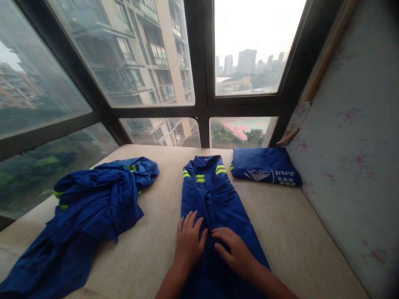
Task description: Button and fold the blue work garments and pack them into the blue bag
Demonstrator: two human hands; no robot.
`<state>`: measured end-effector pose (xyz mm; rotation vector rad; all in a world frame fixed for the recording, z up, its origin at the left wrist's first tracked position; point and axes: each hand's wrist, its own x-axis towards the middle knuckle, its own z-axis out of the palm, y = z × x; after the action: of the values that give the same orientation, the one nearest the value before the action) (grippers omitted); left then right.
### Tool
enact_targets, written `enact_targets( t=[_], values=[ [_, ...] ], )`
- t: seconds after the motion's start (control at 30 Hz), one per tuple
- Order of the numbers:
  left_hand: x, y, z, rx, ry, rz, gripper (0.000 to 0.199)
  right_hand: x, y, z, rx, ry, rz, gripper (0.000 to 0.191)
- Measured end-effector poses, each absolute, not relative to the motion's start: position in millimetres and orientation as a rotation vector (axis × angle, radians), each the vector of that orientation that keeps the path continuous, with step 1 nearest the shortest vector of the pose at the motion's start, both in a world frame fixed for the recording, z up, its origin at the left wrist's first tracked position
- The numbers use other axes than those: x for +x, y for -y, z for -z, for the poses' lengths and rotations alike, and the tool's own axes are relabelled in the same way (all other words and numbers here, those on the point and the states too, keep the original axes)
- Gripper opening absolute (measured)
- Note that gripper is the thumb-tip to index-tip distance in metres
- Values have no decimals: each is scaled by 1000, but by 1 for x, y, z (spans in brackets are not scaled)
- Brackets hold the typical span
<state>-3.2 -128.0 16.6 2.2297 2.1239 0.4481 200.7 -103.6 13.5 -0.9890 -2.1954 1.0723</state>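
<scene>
A long blue work coverall (230, 203) lies in front of me, its collar at the far end and yellow-green stripes near the shoulders. It is folded into a narrow strip that runs toward me. My left hand (189, 238) rests on its left side, fingers spread and lying on the cloth. On the front, just to the right, my right hand (234, 251) touches the fabric with fingers stretched leftward and the thumb apart. Neither hand grips anything that I can see. The coverall's near end runs out of view between my forearms.
A crumpled blue garment (99, 203) with yellow-green stripes sprawls at the left. At the back right sits a folded blue garment (263, 166) with white lettering. The pale tabletop surface (299, 236) meets windows behind and a flowered wall (352, 166) at the right.
</scene>
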Motion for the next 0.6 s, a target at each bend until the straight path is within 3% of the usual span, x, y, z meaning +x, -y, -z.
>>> enact_targets(
  t=[0.13,0.3,0.47,0.6],
  values=[
    [17,75,-32,2310,-2113,-627,48,199,29,-23,-1060,2027,-814,32],
    [32,8,-20,2340,-1956,-496,58,178,-68,-29,-1224,2193,-464,38],
    [27,-14,10,2360,-1801,-452,62,160,-135,-25,-1397,2506,-409,25],
    [24,-12,14,2320,-1819,-483,63,142,-190,-36,-1491,2494,-329,30]
  ],
)
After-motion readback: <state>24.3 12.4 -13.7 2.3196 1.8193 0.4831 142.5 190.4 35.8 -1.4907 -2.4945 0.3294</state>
